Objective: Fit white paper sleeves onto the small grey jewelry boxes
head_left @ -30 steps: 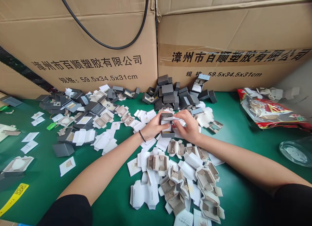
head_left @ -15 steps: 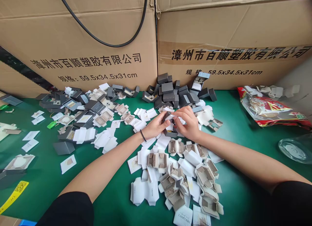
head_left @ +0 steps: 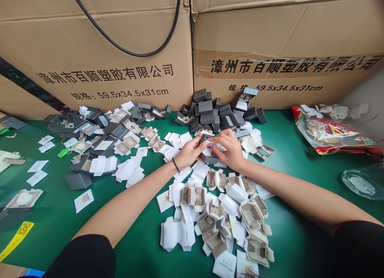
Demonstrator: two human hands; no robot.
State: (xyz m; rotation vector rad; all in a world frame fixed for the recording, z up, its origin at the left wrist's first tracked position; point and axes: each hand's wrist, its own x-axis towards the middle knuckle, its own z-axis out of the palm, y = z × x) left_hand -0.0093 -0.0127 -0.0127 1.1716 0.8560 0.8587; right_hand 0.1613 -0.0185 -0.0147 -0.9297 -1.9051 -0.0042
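Note:
Both my hands meet over the middle of the green table (head_left: 144, 246). My left hand (head_left: 189, 153) and my right hand (head_left: 228, 150) are closed on one small grey box (head_left: 209, 158) with a white paper insert (head_left: 214, 144) folded over its top. My fingertips pinch the insert from both sides. A black band sits on my left wrist. Just below my hands lies a heap of white and beige folded card inserts (head_left: 222, 218). Behind my hands is a pile of small grey boxes (head_left: 216, 114), some of them open.
Two big brown cartons (head_left: 120, 50) with printed characters wall off the back, a black cable hanging across them. More grey boxes and white cards (head_left: 99, 142) spread over the left. A red printed bag (head_left: 330, 136) and a clear glass dish (head_left: 361, 184) lie at right.
The grey box has tipped and shifted slightly away from me in my hands. My fingers have worked the white insert across its top.

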